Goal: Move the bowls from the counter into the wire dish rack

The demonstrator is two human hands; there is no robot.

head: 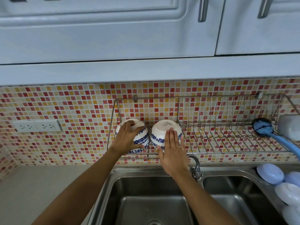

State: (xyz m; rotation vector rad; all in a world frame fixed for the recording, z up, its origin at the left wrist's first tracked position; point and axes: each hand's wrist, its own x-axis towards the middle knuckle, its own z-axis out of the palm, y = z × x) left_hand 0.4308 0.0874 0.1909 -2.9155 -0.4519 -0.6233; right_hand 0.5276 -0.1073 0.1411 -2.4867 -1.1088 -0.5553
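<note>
Two stacks of white bowls with blue flower bands sit upside down in the left end of the wire dish rack [227, 124] on the tiled wall. My left hand [128, 138] grips the left bowl stack [141, 135] from the front, fingers wrapped over its top and thumb under its lower rim. My right hand [172, 150] lies flat with straight fingers against the front of the right bowl stack [162, 129], whose foot ring faces up.
A double steel sink [146, 192] with a tap [196, 166] lies below the rack. A blue-handled brush [266, 129] rests at the rack's right end. Pale blue and white plastic lids [272, 174] stand by the sink's right. A wall socket [37, 126] is on the left.
</note>
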